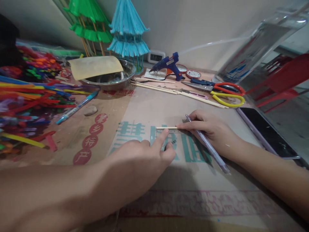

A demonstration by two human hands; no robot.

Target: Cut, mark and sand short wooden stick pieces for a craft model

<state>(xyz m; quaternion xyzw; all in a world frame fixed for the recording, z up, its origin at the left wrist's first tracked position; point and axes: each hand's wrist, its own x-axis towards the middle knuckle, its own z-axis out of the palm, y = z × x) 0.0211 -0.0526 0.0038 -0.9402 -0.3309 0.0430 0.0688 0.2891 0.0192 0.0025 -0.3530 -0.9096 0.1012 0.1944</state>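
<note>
My left hand (pixel 145 154) reaches in with its index finger stretched out, the tip on a thin wooden stick (pixel 161 128) and the edge of a clear ruler (pixel 172 131) under it. The thumb is apart from that finger, and the others curl underneath. My right hand (pixel 207 129) is closed on a purple pen (pixel 212 149), which slants between its fingers. The right fingertips also touch the stick's right end. Stick and ruler lie flat on the printed cardboard (pixel 149 106); part of the ruler is hidden by my hands.
Colourful pipe cleaners (pixel 29 103) and a blue marker (pixel 77 108) lie left. Behind are a metal bowl (pixel 130 71), a glue gun (pixel 169 66), long sticks (pixel 202 99), and scissors (pixel 212 85). Green (pixel 89 19) and blue (pixel 129 25) models stand at the back; a phone (pixel 267 132) lies right.
</note>
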